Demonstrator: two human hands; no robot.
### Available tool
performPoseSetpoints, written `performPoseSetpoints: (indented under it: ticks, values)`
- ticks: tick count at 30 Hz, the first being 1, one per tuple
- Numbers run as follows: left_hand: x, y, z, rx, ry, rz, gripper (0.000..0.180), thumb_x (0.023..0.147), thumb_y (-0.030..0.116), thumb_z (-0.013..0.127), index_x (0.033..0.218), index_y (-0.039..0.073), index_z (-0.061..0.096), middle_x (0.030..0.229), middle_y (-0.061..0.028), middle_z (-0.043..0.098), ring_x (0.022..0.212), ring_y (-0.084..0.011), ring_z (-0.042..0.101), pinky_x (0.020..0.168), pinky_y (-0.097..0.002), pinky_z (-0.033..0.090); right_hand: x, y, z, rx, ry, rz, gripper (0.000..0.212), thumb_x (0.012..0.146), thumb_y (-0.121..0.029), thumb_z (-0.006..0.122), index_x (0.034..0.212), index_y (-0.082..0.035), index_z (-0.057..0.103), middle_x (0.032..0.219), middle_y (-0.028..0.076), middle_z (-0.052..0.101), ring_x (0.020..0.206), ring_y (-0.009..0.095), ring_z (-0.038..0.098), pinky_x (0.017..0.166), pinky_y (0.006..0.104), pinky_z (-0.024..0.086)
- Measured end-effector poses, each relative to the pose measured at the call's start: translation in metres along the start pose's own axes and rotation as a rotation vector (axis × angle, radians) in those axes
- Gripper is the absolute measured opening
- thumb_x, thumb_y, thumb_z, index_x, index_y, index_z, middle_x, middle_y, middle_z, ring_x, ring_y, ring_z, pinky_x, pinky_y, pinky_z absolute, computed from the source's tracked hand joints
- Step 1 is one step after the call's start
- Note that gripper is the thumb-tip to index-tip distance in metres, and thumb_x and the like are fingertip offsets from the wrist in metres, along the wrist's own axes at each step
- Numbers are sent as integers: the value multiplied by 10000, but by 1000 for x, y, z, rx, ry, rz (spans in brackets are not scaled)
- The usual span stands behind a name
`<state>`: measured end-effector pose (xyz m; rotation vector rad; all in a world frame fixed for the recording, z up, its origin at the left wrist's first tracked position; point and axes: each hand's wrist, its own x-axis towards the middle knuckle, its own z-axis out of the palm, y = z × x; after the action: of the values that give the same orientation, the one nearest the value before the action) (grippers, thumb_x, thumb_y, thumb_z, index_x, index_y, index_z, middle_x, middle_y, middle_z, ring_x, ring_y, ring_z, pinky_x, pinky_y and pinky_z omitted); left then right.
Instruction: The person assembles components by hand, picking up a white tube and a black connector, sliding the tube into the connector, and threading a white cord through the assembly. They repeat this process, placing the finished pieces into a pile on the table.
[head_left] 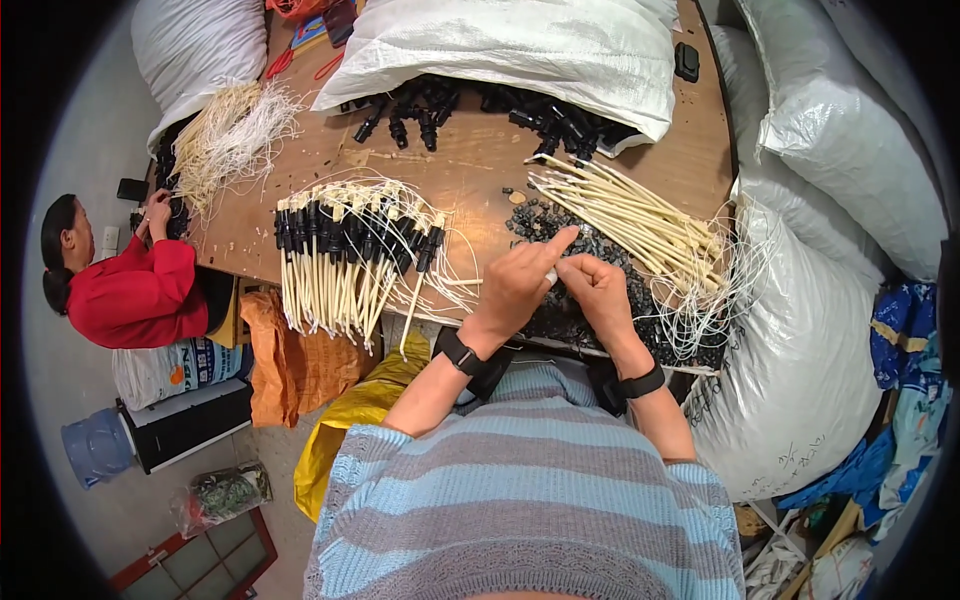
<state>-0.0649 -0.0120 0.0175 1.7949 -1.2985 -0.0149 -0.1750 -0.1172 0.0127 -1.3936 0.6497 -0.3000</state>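
My left hand [516,287] and my right hand [600,297] meet over the table's near edge, above a pile of small black pieces [580,240]. Both are closed in a pinch, the left index finger stretched out. A tiny whitish bit shows between them; what exactly they hold is too small to make out. Just beyond the right hand lies a bundle of cream-coloured thin sticks [625,210] with loose white strings [695,315]. Left of my hands rests a row of sticks fitted with black sleeve-like parts [350,240], white strings looping over them.
A white woven sack [500,50] stands at the back, black plastic fittings [428,112] spilling from under it. More full sacks [790,350] crowd the right side. At the left, a person in red [140,285] works beside another stringed bundle [225,150]. An orange sack [290,360] hangs below the table.
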Motion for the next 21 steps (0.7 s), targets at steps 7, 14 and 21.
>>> performPoseSetpoints:
  ticks: [7,14,21]
  values:
    - [-9,-8,3,-58,-60,-338,217,735,48,725,951,26,711,757,-85,640,711,-211,628,622,-296,481,-1,13,-2,-69,57,-38,147,909,-153,660,876,-12,679,568,-75,515,503,6,438,458,204,329]
    - [-14,-14,6,-230,4,-456,131,712,51,701,834,4,702,689,-89,623,657,-202,602,610,-305,465,-3,12,0,-403,80,-208,144,879,-148,692,885,-6,670,558,-54,529,516,14,466,461,237,358]
    - [-7,-9,-1,-91,103,-253,76,648,-4,671,714,34,666,656,-63,611,661,-195,579,580,-300,429,-3,5,-7,38,-58,-6,87,824,-96,726,870,-45,672,544,34,521,471,64,475,443,258,360]
